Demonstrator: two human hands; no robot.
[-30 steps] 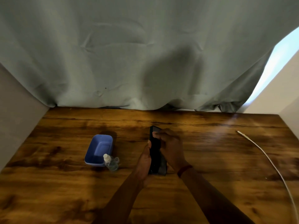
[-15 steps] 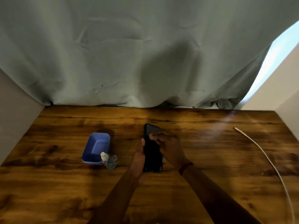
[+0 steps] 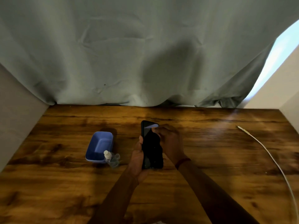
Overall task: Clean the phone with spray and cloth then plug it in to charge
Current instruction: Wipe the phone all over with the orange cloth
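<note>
Phone (image 3: 151, 164) being held over middle of wooden table (image 3: 64, 183), screen facing up. Blue plastic tub (image 3: 91, 147) lying at left, clear spray bottle (image 3: 110, 159) standing just beside its near right corner. Left hand (image 3: 137, 157) gripping phone's left edge, thumb curling over side. Dark cloth (image 3: 152, 142) lying across screen; right hand (image 3: 170, 143) pinching it, fingers curling near phone's top. White charging cable (image 3: 265, 152) trailing at far right, well apart
</note>
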